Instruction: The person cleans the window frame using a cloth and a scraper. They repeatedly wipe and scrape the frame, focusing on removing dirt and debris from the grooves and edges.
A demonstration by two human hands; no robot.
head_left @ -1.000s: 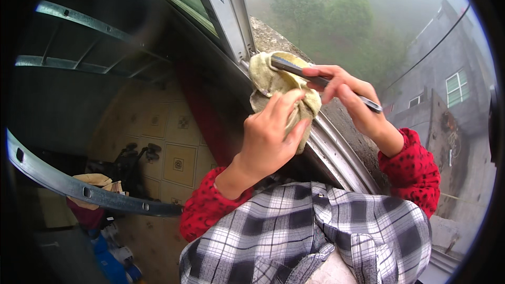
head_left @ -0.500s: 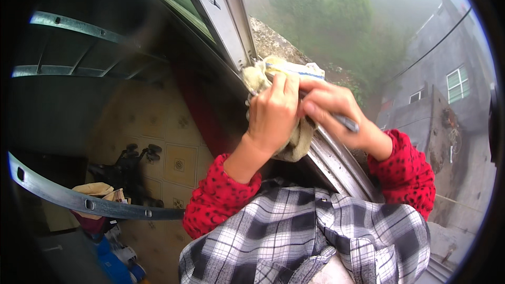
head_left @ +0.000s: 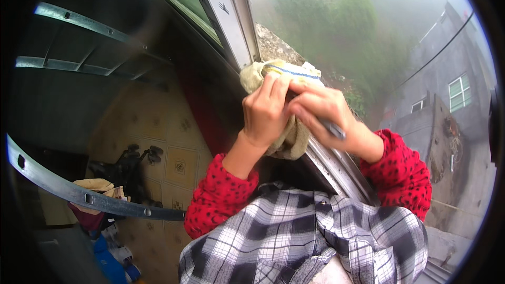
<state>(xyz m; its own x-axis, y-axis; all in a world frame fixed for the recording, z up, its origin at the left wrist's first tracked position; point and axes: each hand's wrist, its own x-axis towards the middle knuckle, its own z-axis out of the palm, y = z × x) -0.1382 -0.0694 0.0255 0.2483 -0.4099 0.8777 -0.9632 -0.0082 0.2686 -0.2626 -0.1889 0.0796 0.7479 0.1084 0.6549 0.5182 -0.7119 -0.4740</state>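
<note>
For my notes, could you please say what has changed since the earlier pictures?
The right hand moved left and down, the grey tool with it, to meet the left hand, which shifted up the cloth. Unchanged: tool in hand, cloth over the window track.

Matt, rough cloth (head_left: 292, 144); metal track (head_left: 336, 171)

This looks like a home, judging by the patterned tile floor (head_left: 171, 165) and window frame (head_left: 231, 26) facing trees (head_left: 355, 16).
</note>
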